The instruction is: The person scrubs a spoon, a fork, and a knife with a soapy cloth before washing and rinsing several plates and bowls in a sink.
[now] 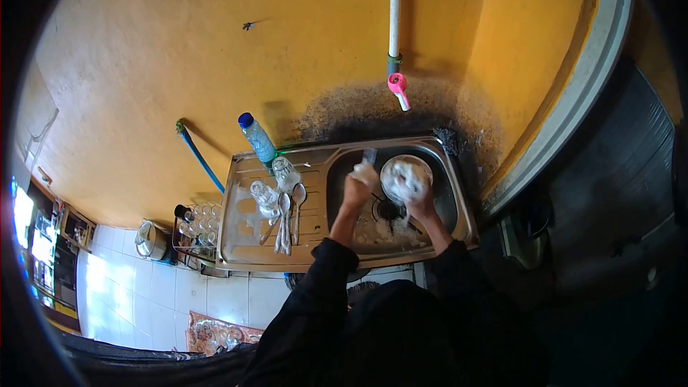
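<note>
My left hand (360, 183) is closed above the left side of the steel sink (338, 238). A pale, flat, see-through piece (369, 155) sticks up out of its fist; I cannot make out what it belongs to. My right hand (418, 197) is at a round, light bowl (387, 173) on the sink's right side. White suds cover its bent fingers and hide what they grip. More foam lies in the sink around the dark drain (388, 211).
On the ridged drainboard (240, 240) lie several spoons (285, 222) beside soapy glasses (264, 197). A blue-capped bottle (258, 137) stands behind. Above the sink hangs a pink tap (397, 84). A dark scouring pad (446, 140) sits at the back right corner.
</note>
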A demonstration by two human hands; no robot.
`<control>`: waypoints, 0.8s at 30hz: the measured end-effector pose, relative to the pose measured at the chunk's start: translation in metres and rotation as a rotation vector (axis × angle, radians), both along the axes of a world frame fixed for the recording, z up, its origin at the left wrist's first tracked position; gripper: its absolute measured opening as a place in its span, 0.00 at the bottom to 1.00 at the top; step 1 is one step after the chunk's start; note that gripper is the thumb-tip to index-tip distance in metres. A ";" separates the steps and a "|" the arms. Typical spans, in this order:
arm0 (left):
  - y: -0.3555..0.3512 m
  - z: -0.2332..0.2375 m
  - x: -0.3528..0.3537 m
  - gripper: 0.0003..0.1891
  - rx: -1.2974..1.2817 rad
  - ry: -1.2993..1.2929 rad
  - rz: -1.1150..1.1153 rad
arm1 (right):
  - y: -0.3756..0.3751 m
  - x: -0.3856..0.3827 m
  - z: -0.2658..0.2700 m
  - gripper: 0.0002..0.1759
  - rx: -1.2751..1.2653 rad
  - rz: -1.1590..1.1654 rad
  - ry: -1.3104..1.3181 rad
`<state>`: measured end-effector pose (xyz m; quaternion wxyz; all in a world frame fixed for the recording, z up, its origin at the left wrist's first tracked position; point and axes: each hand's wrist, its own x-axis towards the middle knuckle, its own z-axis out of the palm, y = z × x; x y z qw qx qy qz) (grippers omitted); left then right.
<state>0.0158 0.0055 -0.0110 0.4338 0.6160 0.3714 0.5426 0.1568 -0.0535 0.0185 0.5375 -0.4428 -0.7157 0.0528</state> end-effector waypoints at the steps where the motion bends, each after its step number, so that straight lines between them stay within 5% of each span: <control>1: -0.009 0.000 0.011 0.03 0.120 0.049 -0.003 | 0.004 -0.009 0.018 0.09 0.118 0.074 -0.071; 3: -0.021 0.009 0.020 0.05 0.247 0.094 -0.017 | 0.017 -0.004 0.024 0.08 0.241 0.136 -0.146; 5: -0.031 0.018 0.014 0.08 -0.047 0.363 -0.118 | 0.037 0.009 0.002 0.07 -0.155 0.001 -0.242; 6: -0.027 0.007 0.013 0.08 -0.045 0.361 -0.112 | 0.024 0.004 0.033 0.06 -0.207 -0.004 -0.207; 8: -0.015 -0.022 0.009 0.09 0.026 0.298 -0.103 | 0.016 -0.012 0.013 0.06 -0.127 0.031 -0.180; 9: -0.018 -0.018 0.010 0.09 0.029 0.296 -0.102 | 0.004 -0.020 0.028 0.07 0.075 0.173 -0.117; 12: -0.036 -0.005 0.004 0.10 -0.112 0.111 -0.154 | 0.033 0.007 0.020 0.06 -0.006 0.095 -0.210; 13: -0.041 0.003 0.002 0.10 -0.163 0.064 -0.157 | 0.042 0.012 0.025 0.06 0.067 -0.030 -0.125; 16: -0.036 0.004 0.004 0.10 -0.103 0.128 -0.185 | 0.046 0.010 0.013 0.10 -0.472 0.238 1.061; 17: -0.030 0.000 0.006 0.10 0.121 0.141 -0.157 | 0.048 0.005 0.005 0.11 -0.485 0.316 1.078; 19: -0.029 0.007 0.009 0.09 0.094 0.159 -0.175 | 0.035 -0.011 0.004 0.13 -0.673 0.579 1.214; 20: -0.033 0.009 0.007 0.10 0.053 0.185 -0.203 | 0.041 -0.016 -0.022 0.13 -0.595 0.515 1.054; 22: -0.041 0.015 0.000 0.12 0.005 0.350 -0.103 | 0.039 -0.018 -0.025 0.12 -0.603 0.658 1.165; 24: -0.039 0.004 -0.007 0.14 -0.069 0.554 0.006 | 0.048 -0.021 -0.027 0.04 -0.502 0.373 0.841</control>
